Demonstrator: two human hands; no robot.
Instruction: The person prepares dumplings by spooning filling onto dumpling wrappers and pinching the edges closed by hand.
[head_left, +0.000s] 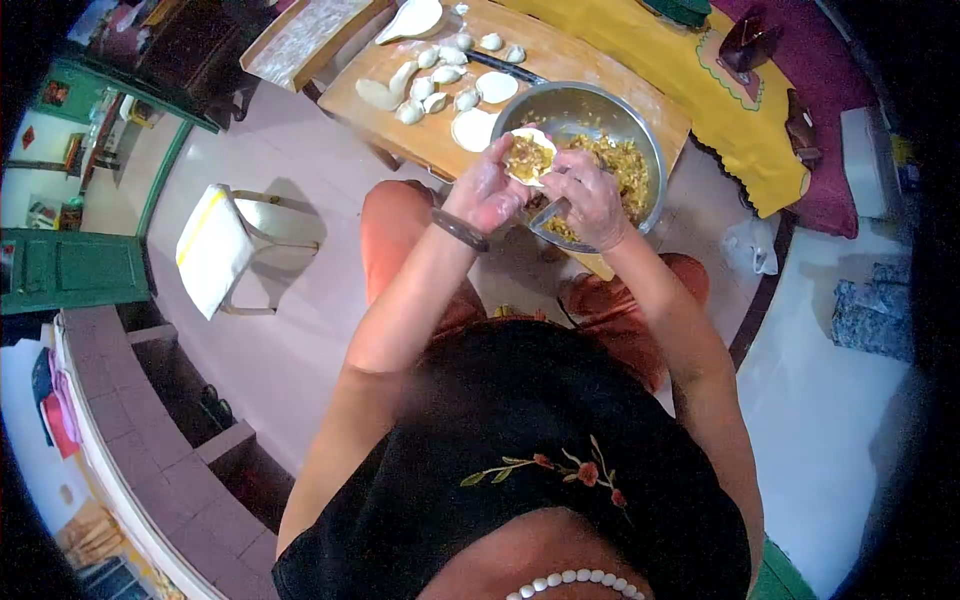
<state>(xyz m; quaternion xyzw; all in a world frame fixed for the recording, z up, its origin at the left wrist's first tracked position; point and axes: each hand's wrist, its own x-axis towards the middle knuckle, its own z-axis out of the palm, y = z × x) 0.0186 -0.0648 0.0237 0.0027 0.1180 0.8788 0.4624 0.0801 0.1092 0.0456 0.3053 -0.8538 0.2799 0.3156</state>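
Over the near edge of a metal bowl [652, 135], my left hand [490, 188] holds a round dough wrapper [530, 157] with yellowish filling spread on it. My right hand [585, 195] touches the wrapper's right side, fingers bent together; a utensil, partly hidden, seems to be under them. Chopped filling [625, 170] lies in the bowl. Left of the bowl, flat wrappers [473, 130] rest on the wooden board [370, 85], beside several folded dumplings [423, 88]. A dark rod [505, 66] lies behind the wrappers.
A floured wooden tray [310, 40] stands at the back left. A chair with a white cover [212, 250] is at the left. Yellow cloth [640, 70] lies behind and right of the board. A plastic bag [750, 246] sits at the right.
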